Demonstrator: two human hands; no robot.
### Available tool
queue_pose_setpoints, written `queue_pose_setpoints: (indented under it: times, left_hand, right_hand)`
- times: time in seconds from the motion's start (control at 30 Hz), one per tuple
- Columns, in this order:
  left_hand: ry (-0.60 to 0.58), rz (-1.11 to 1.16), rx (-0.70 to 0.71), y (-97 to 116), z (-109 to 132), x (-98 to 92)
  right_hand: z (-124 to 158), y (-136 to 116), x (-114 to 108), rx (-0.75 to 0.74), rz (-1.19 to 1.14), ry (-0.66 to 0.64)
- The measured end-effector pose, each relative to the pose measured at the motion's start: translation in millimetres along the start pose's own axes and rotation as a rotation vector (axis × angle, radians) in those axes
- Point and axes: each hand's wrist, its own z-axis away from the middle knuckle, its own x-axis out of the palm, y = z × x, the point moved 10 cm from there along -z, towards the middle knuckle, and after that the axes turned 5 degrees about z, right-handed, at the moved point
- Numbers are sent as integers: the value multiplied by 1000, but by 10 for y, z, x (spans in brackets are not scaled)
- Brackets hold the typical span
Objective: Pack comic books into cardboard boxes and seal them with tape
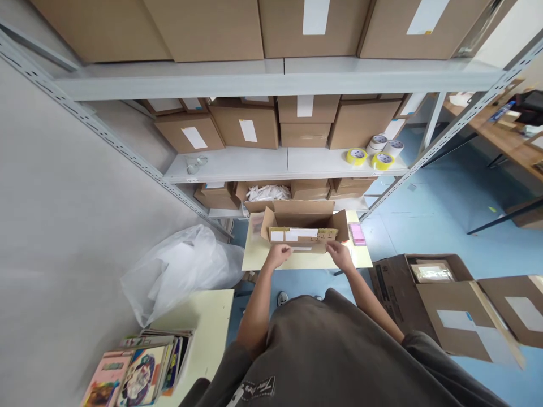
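Note:
An open cardboard box (pixel 304 220) stands on a pale yellow table (pixel 254 257), its flaps raised and spread. White labels show on its front flap, along with printed marks. My left hand (pixel 279 256) is at the left of the box's near side, fingers curled together. At the near right corner is my right hand (pixel 339 254), thumb and fingers drawn together beside the cardboard. What either hand pinches, if anything, is too small to make out. Just right of the box lies a pink stack (pixel 357 233), blurred in the picture.
Metal shelves (pixel 237 163) ahead hold several closed boxes, tape rolls (pixel 356 156) and safety glasses (pixel 195 164). A large clear plastic bag (pixel 182 263) lies at left, above stacked books (pixel 139 367) on another table. Open cartons (pixel 449 316) stand on the floor at right.

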Motion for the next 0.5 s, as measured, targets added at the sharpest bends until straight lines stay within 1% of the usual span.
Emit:
queue_pose_setpoints:
  times: [0.03, 0.1, 0.13, 0.17, 0.2, 0.23, 0.27, 0.33, 0.37, 0.4, 0.43, 0.5]
  left_hand:
    - [64, -5, 112, 257, -15, -103]
    - [268, -76, 265, 705, -65, -400]
    - [362, -137, 304, 878, -109, -540]
    - [433, -198, 315, 1004, -170, -661]
    - [471, -254, 299, 1074, -251, -756]
    - [483, -299, 249, 1078, -344, -832]
    - [465, -329, 169, 1014, -440, -886]
    - [387, -337, 1, 769, -576, -936]
    - [343, -318, -58, 628, -607, -938]
    - [303, -284, -86, 499, -617, -933]
    - [274, -237, -78, 396, -612, -930]
    - [229, -112, 21, 265, -576, -933]
  right_hand:
    - [-11, -193, -118, -86, 0, 57]
    - [-94, -538, -290, -221, 44, 133]
    - [-168, -685, -332, -279, 90, 149]
    - [-257, -804, -356, -330, 139, 158]
    - [-357, -883, -370, -365, 178, 166]
    - [-465, -911, -378, -377, 207, 170]
    - [-573, -894, -381, -368, 232, 169]
    - [-760, -753, -377, -308, 270, 142]
    - [-829, -652, -368, -271, 283, 110]
    - [-878, -547, -349, -237, 290, 65]
    - [-909, -450, -323, -213, 294, 9]
    - [-925, -301, -251, -195, 306, -116]
